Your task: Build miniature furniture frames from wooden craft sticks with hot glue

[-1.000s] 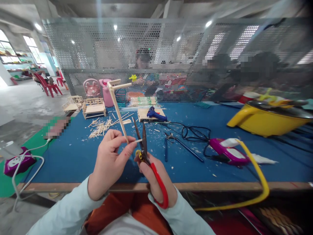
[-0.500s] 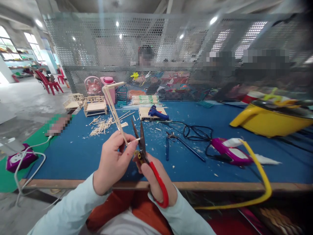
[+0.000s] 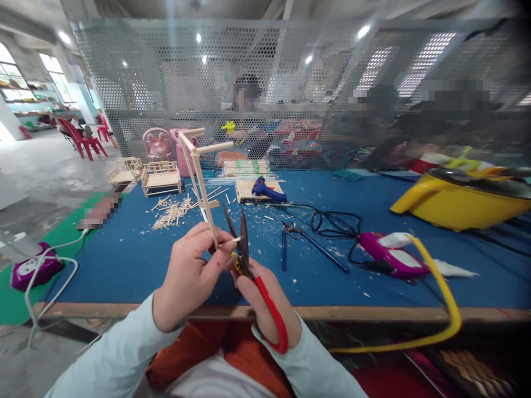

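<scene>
Your left hand (image 3: 194,271) pinches the stick frame (image 3: 203,188) above the blue tabletop (image 3: 124,265), apparently steadying that slim stick (image 3: 236,240) at your scissors (image 3: 244,243), blades parted (right hand (image 3: 265,301) wrapped round the red handle (image 3: 274,315)).

Dull metal scissor blades (image 3: 244,237), smooth plastic handle (image 3: 270,303) — matt wooden stick frame (image 3: 203,189), glossy plastic pot (image 3: 460,204)

Left hand (image 3: 193,271) pinched, slightly higher; right hand (image 3: 261,307) curled in a grip; both forearms (image 3: 112,345) angled inward.
</scene>
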`<state>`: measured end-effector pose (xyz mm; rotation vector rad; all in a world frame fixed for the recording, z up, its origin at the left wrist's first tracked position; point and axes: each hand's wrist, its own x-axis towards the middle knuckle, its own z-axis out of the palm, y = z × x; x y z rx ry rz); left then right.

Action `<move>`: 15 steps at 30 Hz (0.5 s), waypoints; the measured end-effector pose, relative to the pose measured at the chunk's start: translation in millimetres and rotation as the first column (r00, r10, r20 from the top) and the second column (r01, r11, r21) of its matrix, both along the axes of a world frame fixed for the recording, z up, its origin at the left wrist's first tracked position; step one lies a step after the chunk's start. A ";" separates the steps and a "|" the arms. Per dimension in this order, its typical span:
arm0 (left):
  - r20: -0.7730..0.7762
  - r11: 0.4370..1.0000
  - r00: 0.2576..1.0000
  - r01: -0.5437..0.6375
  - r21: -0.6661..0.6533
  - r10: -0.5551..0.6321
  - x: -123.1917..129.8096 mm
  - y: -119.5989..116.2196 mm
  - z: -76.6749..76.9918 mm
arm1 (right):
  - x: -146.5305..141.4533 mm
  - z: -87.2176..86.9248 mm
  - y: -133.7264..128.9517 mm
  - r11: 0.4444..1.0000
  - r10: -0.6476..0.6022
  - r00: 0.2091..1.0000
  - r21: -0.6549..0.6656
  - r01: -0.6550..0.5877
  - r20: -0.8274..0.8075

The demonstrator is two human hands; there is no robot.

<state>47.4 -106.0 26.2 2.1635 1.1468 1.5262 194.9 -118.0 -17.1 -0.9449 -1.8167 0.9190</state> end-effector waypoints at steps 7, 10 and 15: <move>0.001 0.996 0.998 -0.058 0.067 0.058 2.3 -1.3 0.2 | -10.7 5.7 2.1 0.982 -0.175 0.984 -0.059 0.177 0.032; 0.016 0.996 0.997 -0.071 0.050 0.070 2.9 3.2 -3.2 | -14.8 -0.2 3.9 0.971 -0.230 0.972 -0.081 0.227 -0.036; 0.047 0.991 0.992 -0.114 -0.069 0.118 -0.6 12.7 -8.9 | -14.1 -14.4 9.8 0.921 -0.291 0.917 -0.339 0.191 -0.274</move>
